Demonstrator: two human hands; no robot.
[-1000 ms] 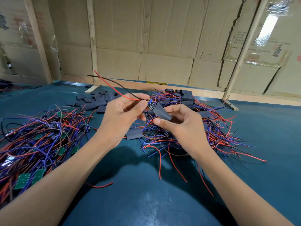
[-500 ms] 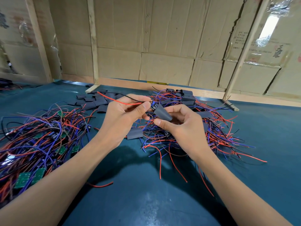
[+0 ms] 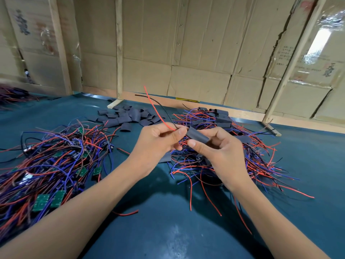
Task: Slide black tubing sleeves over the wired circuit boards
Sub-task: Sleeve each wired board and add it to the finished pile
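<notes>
Sleeve [image 3: 197, 135], black and flattened, held above the mat [image 3: 168, 230] at centre, tilted with its upper end toward the left hand [image 3: 158, 142]. Right hand [image 3: 216, 146] grips it: thumb along the near side, fingers curled behind. Left hand pinches the wires just at the sleeve's upper mouth, thumb against forefinger; a red wire [image 3: 155, 109] and a black wire [image 3: 158, 103] rise from that pinch up and to the left, ends free in the air. The board itself is not visible (cannot tell whether it sits inside the sleeve or behind the fingers). Below and behind the hands, on the right half of the mat, lies a heap [image 3: 242, 156] of red, blue and black wires with several sleeved pieces at its far edge; loose red ends trail toward the near side. A single red wire scrap [image 3: 127, 214] lies apart on the mat near the left forearm. Far centre, a pile of empty sleeves [image 3: 127, 116], touching one another. Left half: a larger tangle [image 3: 46, 161] of wires with bare green boards [image 3: 41, 202] showing at its near edge. Cardboard wall [image 3: 196, 53] with wooden battens stands behind the mat.
</notes>
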